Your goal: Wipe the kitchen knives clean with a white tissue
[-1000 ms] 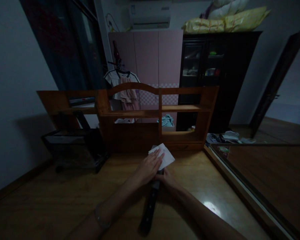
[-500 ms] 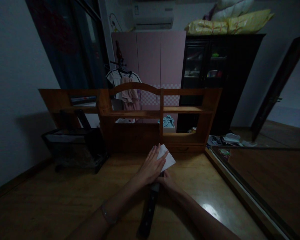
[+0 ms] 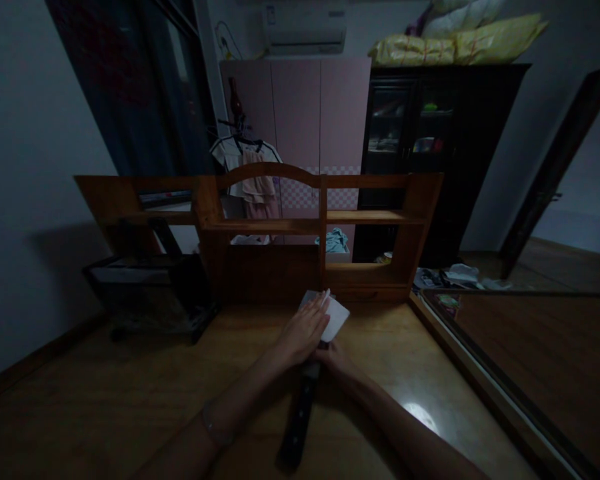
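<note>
Knife (image 3: 299,423) is lying along the middle of the wooden tabletop (image 3: 390,373), its riveted black handle pointing back toward the person and its blade (image 3: 311,369) running away beneath both hands. The left hand (image 3: 303,331) is lying over a folded white sheet (image 3: 337,321), probably paper, its fingers stretching forward and pressing together; its thumb is not showing. The right hand (image 3: 336,359) is coming in from the other side, just beside the blade; the left is covering most of its fingers, so I cannot tell what they are pinching.

Since neither hand is gripping the handle, the knife may be turning easily under uneven pressure; flat, light, matched pressure from both sides is looking safest. Dim light is hiding which side is sharp, so the fingers should be treating both sides as edges, bearing only on the broad face and leaving paper between skin and steel. A dark boxy holder (image 3: 137,303) is standing well apart, at the left.
</note>
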`<state>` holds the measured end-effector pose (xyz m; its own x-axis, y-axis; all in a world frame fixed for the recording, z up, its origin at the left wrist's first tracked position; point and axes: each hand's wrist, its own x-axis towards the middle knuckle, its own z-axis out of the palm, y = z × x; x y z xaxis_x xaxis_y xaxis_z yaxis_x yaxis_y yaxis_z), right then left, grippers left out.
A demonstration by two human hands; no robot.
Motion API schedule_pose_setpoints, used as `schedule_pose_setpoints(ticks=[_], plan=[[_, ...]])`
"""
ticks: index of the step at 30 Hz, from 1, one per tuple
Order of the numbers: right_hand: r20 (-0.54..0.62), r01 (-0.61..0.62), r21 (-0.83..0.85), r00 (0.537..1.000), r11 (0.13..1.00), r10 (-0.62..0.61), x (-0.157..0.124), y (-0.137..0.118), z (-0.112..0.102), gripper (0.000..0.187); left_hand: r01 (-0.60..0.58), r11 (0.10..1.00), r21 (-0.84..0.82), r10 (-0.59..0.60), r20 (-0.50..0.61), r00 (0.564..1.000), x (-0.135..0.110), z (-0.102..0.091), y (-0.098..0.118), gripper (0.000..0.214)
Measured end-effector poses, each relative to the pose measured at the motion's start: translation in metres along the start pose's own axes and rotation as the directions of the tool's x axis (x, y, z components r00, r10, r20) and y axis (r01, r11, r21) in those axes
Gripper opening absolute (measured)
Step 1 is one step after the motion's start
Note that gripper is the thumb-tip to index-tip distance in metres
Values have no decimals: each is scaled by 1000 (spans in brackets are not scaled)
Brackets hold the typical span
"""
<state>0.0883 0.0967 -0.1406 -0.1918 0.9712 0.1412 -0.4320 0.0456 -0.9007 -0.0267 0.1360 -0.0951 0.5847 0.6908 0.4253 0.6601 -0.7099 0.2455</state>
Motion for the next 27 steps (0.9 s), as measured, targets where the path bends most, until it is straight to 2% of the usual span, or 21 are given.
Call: schedule_pose_setpoints(ticks=[2, 5, 10, 15, 18, 20, 23, 25, 27], plan=[[35, -4, 26, 999, 1000, 3, -4, -4, 3, 82, 72, 997, -9, -72, 11, 997, 3, -2, -9, 54], [76, -14, 65, 997, 998, 9, -8, -11, 5, 91, 108, 994, -4, -108, 32, 994, 6, -11, -13, 54], [62, -52, 58, 997, 997, 48, -11, -17, 8, 96, 54, 996, 70, -47, -108, 993, 3, -24, 5, 50], [74, -16, 81, 997, 997, 11, -12, -17, 10, 91, 52, 997, 61, -47, -71, 996, -2, -14, 6, 48], [50, -48, 77, 998, 996, 45, -10, -14, 8, 84, 58, 998, 34, -57, -23, 998, -2, -8, 0, 48], [32, -70, 53, 997, 996, 68, -8, -10, 6, 74, 23, 999, 24, -24, 5, 1000, -1, -9, -2, 48], [15, -76, 28, 997, 997, 75, -6, -4, 4, 59, -89, 996, 19, 87, 68, 994, 4, -14, -1, 48], [4, -72, 24, 997, 997, 72, -5, -2, 3, 56, -131, 991, 20, 129, 90, 988, 8, -16, -1, 49], [-3, -73, 19, 997, 997, 73, -6, -2, 2, 58, -114, 993, 27, 112, 78, 991, 13, -16, 0, 49]])
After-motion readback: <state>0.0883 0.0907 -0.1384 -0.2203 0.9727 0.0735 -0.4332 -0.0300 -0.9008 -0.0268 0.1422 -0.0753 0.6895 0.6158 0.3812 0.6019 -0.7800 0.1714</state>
